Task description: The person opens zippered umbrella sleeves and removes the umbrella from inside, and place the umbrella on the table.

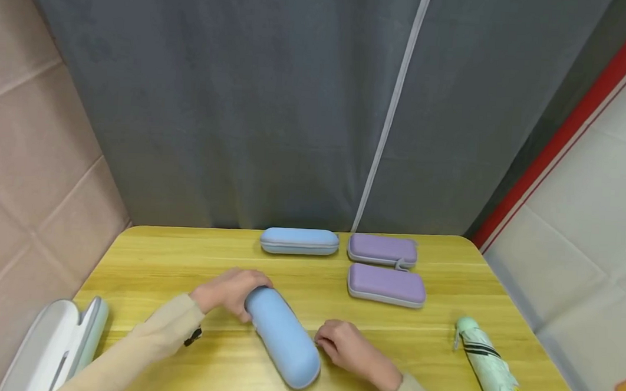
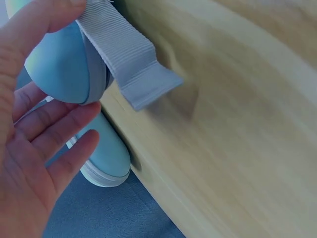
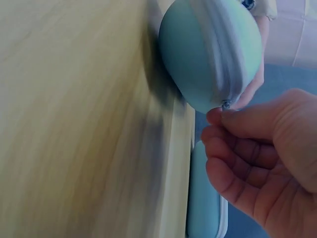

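A blue zip case (image 1: 284, 338) is angled over the front middle of the wooden table. My left hand (image 1: 236, 292) grips its far left end, thumb on one side and fingers on the other. From that end a grey fabric strap (image 2: 121, 52) sticks out in the left wrist view. Beside the case's right side, my right hand (image 1: 347, 346) pinches the small zipper pull (image 3: 226, 104) between thumb and forefinger. In the right wrist view the zipper band (image 3: 223, 54) runs up from the pull along the case and looks closed.
Another blue case (image 1: 300, 241) lies at the table's back edge. Two purple cases (image 1: 383, 248) sit to its right, one before the other. A folded mint umbrella (image 1: 495, 370) lies at the right, and a white-and-green object (image 1: 52, 347) stands at the left edge. A grey curtain (image 1: 243, 109) hangs behind.
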The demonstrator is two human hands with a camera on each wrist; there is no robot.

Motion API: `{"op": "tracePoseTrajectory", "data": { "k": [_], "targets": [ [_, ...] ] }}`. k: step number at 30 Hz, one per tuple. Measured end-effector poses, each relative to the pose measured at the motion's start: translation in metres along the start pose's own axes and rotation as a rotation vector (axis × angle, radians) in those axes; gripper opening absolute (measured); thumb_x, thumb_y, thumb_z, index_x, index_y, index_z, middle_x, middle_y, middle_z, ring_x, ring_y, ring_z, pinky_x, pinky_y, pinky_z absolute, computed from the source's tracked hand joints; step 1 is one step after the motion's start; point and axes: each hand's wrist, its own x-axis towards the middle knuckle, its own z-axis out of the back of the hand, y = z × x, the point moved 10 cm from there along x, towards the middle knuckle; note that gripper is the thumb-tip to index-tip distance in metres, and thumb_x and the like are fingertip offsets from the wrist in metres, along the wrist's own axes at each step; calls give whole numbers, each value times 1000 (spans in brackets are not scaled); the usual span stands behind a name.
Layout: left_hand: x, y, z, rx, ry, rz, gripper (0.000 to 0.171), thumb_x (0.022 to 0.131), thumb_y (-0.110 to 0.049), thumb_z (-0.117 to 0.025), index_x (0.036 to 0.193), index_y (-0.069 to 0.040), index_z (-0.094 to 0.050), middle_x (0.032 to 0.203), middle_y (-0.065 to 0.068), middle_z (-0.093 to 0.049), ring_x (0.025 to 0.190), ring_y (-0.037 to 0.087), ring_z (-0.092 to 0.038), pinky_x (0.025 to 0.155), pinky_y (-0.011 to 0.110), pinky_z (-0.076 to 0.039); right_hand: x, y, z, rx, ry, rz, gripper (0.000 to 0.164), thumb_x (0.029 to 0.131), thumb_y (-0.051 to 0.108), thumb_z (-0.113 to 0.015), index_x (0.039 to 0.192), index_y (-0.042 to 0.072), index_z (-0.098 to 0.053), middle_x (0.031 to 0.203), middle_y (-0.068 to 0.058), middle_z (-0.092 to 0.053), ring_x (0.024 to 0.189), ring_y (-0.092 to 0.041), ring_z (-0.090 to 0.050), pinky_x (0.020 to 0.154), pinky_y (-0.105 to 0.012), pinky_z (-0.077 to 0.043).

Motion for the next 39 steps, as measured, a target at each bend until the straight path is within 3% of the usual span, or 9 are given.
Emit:
{"op": "tracePoseTrajectory", "data": {
  "k": [8,18,30,36,39],
  "targets": [
    [-6,1,-2,-10,-37,59,64,57,-29,-85,113,-12,-61,109,-1,-64,97,16,-59,81,35,-50,-13,-2,7,-19,0,-13,7,83,1,-67,80,7,-69,77,4,-65,74,-3,-58,66,-12,-47],
    [-10,-2,2,-11,-101,39,63,53,-34,-85,107,-11,-63,103,-1,-64,91,14,-60,78,33,-51,-31,0,14,-52,-26,22,9,80,-1,-68,79,8,-68,77,4,-65,74,-4,-59,65,-14,-48],
    [-17,0,-1,-23,-182,96,60,52,-39,-81,102,-11,-63,96,-4,-64,84,10,-59,73,29,-51,-45,-7,18,-23,-101,-80,8,79,-1,-68,78,7,-69,76,4,-63,72,-3,-59,63,-15,-48],
    [-22,0,-2,-76,-226,142,58,52,-38,-82,101,-12,-64,95,-6,-63,83,9,-59,71,27,-51,-45,-17,20,-8,-114,-123,12,79,-5,-67,78,7,-68,76,1,-65,73,-6,-60,63,-20,-51],
    [-26,3,-6,-150,-218,143,58,55,-37,-83,103,-12,-63,99,-6,-62,87,10,-59,75,28,-51,-46,-20,22,-26,-127,-131,12,78,-5,-68,77,7,-68,76,2,-65,72,-6,-60,62,-20,-50]
  ]
}}
